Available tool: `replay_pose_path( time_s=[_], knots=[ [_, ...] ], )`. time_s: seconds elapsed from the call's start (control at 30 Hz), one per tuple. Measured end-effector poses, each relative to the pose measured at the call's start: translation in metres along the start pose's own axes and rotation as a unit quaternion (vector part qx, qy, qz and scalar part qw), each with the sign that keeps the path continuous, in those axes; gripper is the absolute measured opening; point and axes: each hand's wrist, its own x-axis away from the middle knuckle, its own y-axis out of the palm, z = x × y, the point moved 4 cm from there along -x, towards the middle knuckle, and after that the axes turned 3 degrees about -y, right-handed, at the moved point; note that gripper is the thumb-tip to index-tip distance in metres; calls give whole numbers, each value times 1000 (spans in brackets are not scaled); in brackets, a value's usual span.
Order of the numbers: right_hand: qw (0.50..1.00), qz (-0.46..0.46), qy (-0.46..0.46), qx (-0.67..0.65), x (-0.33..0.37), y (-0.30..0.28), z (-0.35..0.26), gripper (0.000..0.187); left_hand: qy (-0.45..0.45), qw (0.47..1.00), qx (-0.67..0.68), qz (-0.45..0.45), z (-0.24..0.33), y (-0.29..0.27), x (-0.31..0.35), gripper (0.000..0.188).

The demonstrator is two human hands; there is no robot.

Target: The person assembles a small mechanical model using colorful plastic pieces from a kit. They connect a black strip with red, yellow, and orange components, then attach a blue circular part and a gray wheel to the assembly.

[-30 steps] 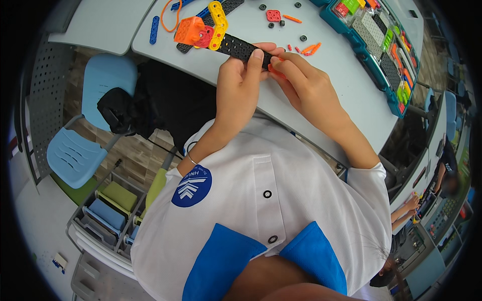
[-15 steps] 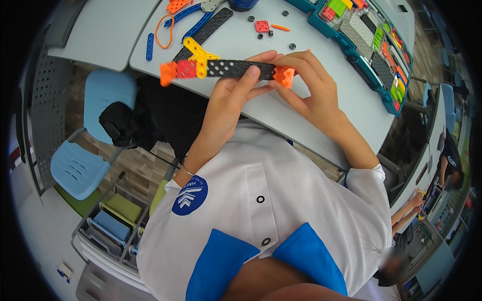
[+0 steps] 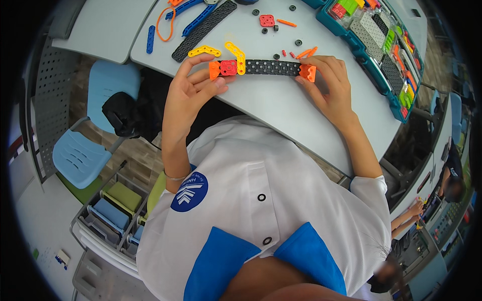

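Note:
A long black perforated building-kit plate [image 3: 272, 67] is held level at the table's front edge between my two hands. An orange corner piece [image 3: 215, 70] and a red square connector [image 3: 228, 67] sit at its left end. Beside the connector a yellow bent beam [image 3: 237, 56] sticks up and away from me. My left hand [image 3: 187, 90] is closed on the left end, fingers behind and thumb below. Thumb and fingers of my right hand [image 3: 330, 93] pinch the orange corner piece [image 3: 308, 72] at the right end. A second yellow bent beam [image 3: 204, 50] lies just beyond my left fingers.
Farther back lie a long black beam [image 3: 205, 31], blue curved beams [image 3: 200, 20], an orange rubber band [image 3: 165, 26] and a short blue beam [image 3: 150, 40]. Small wheels, pins and a red square plate [image 3: 267, 20] are scattered centrally. A teal parts case [image 3: 369, 70] stands open at right.
My left hand has shifted from the plate's middle to its left end, and my right hand stays at the right end. The plate moved right and the two yellow beams now appear apart.

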Motion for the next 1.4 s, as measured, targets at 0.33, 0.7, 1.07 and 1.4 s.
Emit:
replay_pose_path(
  time_s=[0.33,0.7,1.07,1.4],
  knots=[
    [1000,-22,10,-11,1,4,8,39,30,998,-54,-17,1,7,-4,44],
    [1000,-9,10,-18,1,4,8,39,43,996,-76,22,-5,9,-5,38],
    [999,15,22,-30,1,3,9,42,67,993,-98,-1,1,11,-3,54],
    [999,11,33,-33,1,3,10,41,62,997,-52,4,-3,10,-6,51]
  ],
)
